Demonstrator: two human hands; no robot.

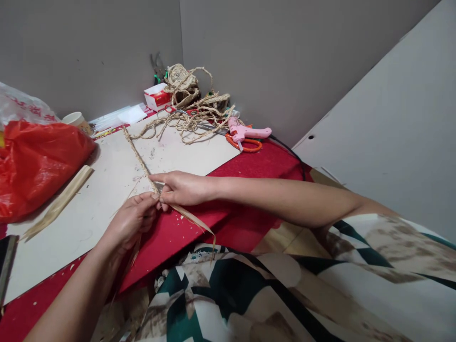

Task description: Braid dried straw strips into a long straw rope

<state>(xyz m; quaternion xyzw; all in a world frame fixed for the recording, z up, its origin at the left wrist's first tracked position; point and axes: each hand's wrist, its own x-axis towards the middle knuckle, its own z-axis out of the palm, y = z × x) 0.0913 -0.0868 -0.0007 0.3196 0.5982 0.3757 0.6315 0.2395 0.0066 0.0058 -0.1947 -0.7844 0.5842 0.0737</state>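
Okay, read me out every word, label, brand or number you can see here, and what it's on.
Nothing is legible.
White plastic bag: red printed characters, too creased and blurred to read.
Red-and-white box: small print on the red part, too small to read.
Paper cup: faint markings; I can't tell whether they're lettering.

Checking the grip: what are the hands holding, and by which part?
Left hand and right hand hold the braided cord at its near end, where loose strands begin.
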